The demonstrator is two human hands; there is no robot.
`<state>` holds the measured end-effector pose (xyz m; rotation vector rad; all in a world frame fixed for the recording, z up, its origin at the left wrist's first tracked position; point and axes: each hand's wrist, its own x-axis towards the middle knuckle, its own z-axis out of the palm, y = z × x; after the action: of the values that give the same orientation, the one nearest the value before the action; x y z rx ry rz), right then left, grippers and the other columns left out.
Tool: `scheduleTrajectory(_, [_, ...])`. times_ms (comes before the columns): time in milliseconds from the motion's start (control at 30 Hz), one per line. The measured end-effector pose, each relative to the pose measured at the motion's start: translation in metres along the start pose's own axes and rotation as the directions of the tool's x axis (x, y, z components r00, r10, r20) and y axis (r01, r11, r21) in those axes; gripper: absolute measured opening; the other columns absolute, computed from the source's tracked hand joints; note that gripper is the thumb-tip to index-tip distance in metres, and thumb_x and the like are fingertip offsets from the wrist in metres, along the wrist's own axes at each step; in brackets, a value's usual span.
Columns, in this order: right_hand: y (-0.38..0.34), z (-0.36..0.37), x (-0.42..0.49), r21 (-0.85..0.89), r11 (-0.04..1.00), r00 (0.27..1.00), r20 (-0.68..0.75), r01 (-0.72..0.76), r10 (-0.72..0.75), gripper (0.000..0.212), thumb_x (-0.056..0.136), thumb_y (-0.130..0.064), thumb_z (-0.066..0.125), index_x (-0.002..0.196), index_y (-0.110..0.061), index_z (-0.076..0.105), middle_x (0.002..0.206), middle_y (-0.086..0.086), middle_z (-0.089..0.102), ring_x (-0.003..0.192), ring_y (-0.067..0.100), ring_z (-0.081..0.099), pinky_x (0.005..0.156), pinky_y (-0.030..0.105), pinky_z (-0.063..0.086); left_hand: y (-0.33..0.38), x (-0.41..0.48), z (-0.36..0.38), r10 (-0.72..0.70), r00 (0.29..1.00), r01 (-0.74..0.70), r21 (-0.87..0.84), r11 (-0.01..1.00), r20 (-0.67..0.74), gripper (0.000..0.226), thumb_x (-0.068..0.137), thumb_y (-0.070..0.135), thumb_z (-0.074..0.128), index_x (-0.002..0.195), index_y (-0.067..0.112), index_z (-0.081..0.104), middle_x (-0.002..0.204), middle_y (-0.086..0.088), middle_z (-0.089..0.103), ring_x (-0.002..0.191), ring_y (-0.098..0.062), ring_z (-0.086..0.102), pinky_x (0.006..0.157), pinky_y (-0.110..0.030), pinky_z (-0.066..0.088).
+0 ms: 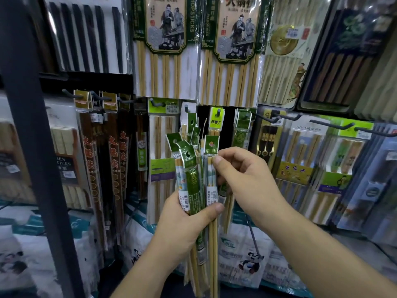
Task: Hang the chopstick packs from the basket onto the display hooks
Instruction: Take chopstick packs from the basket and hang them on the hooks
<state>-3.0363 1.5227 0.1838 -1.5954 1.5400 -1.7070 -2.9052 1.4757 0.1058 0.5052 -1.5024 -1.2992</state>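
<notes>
— Fingers of my left hand (182, 224) are curled round the bundle (193, 186), with the thumb pressed across the front by the price labels. The grip is low, so the tops fan out loose.

— Which pack goes up?

— The pack (211, 175) at the bundle's right edge. It stands upright, long axis near vertical, with its green header (211, 147) on top and the sticks running down past my left thumb.

— And the hook?

— One hook (219, 111) sits above that header, apart from it, with its prong pointing out at me. I can't tell whether it's the matching one.

— Your right hand?

— My right hand (242, 175) pinches that pack just under the header. The thumb is on the front and the other fingers are behind, mostly out of sight. It's the hand nearer the top end, so I'd judge it does the lifting.

— What does the move turn on?

— Drawing the pack straight up along its own length, clear of the left grip. After that the header has to face the prong so the hole meets the tip. If it tilts, I think it snags its neighbours.
</notes>
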Motion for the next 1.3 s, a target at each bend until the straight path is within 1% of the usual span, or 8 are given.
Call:
scheduleTrajectory(233, [0.000,-0.003,0.004,0.044,0.997,0.998,0.016,-0.056,0.056,0.023,0.100,-0.027,0.061,0.079,-0.025,0.070,0.066,-0.001,0.058,0.060,0.007,0.056,0.055,0.019,0.044,0.000,0.001,0.000,0.013,1.000,-0.013,0.019,1.000,-0.003,0.037,0.066,0.033,0.090,0.098,0.043,0.074,0.096,0.013,0.080,0.088,-0.002,0.075,0.070,-0.011,0.055])
scheduleTrajectory(367, [-0.009,-0.010,0.014,0.050,0.998,0.990,-0.142,0.031,-0.024,0.028,0.099,-0.025,0.063,0.071,-0.026,0.069,0.064,-0.004,0.055,0.060,0.009,0.051,0.054,0.019,0.043,-0.002,0.002,0.000,0.019,0.997,-0.021,-0.023,1.000,-0.078,0.034,0.066,0.035,0.089,0.093,0.026,0.071,0.082,0.009,0.076,0.074,-0.004,0.073,0.062,-0.013,0.054])
scheduleTrajectory(500, [-0.018,-0.022,0.030,0.086,0.996,0.960,-0.281,0.031,-0.006,0.040,0.101,-0.027,0.061,0.061,-0.032,0.066,0.065,-0.001,0.050,0.064,0.014,0.046,0.061,0.028,0.040,-0.005,0.002,-0.002,-0.016,0.998,0.011,-0.081,0.997,-0.066,0.054,0.063,0.033,0.090,0.102,0.009,0.062,0.070,0.001,0.069,0.056,-0.020,0.067,0.055,-0.029,0.058])
scheduleTrajectory(600, [-0.019,-0.024,0.037,0.087,0.996,0.948,-0.319,0.012,0.016,0.044,0.101,-0.027,0.061,0.057,-0.032,0.065,0.067,0.004,0.047,0.066,0.017,0.044,0.062,0.029,0.039,-0.006,0.003,-0.002,-0.027,0.997,0.020,-0.093,0.995,-0.069,0.072,0.056,0.048,0.099,0.104,0.010,0.060,0.069,0.003,0.068,0.053,-0.020,0.064,0.053,-0.032,0.057])
scheduleTrajectory(733, [-0.015,-0.023,0.043,0.085,0.996,0.939,-0.340,-0.024,0.052,0.040,0.100,-0.027,0.062,0.060,-0.022,0.061,0.070,0.009,0.044,0.067,0.020,0.041,0.066,0.025,0.041,-0.008,0.003,-0.001,-0.011,0.998,0.005,-0.105,0.994,-0.056,0.091,0.049,0.073,0.091,0.104,0.008,0.060,0.067,0.001,0.064,0.052,-0.022,0.059,0.051,-0.037,0.055])
scheduleTrajectory(967, [-0.005,-0.026,0.047,0.037,0.999,0.937,-0.348,-0.020,0.031,0.042,0.100,-0.030,0.062,0.079,0.006,0.058,0.069,0.010,0.042,0.065,0.020,0.037,0.077,0.026,0.045,-0.010,0.004,0.002,-0.033,0.999,0.025,-0.228,0.973,-0.033,0.054,0.074,0.053,0.064,0.099,0.006,0.059,0.066,0.000,0.058,0.052,-0.019,0.055,0.047,-0.031,0.048])
scheduleTrajectory(1133, [0.001,-0.029,0.045,-0.019,0.999,0.921,-0.387,-0.044,0.033,0.047,0.099,-0.038,0.063,0.077,0.002,0.053,0.060,0.002,0.039,0.054,0.012,0.036,0.064,0.018,0.042,-0.009,0.002,0.000,-0.083,0.997,0.080,-0.218,0.973,-0.006,0.028,0.085,0.053,0.062,0.073,0.028,0.069,0.069,-0.001,0.061,0.058,-0.017,0.060,0.052,-0.030,0.052])
scheduleTrajectory(1300, [-0.002,-0.022,0.027,-0.058,0.998,0.945,-0.325,0.000,-0.019,0.033,0.097,-0.035,0.065,0.073,-0.015,0.055,0.049,-0.016,0.043,0.048,0.001,0.039,0.051,0.011,0.041,-0.010,0.002,-0.001,-0.110,0.994,0.110,-0.217,0.970,0.013,0.037,0.081,0.055,0.071,0.077,0.018,0.067,0.069,-0.009,0.064,0.060,-0.024,0.065,0.057,-0.034,0.056])
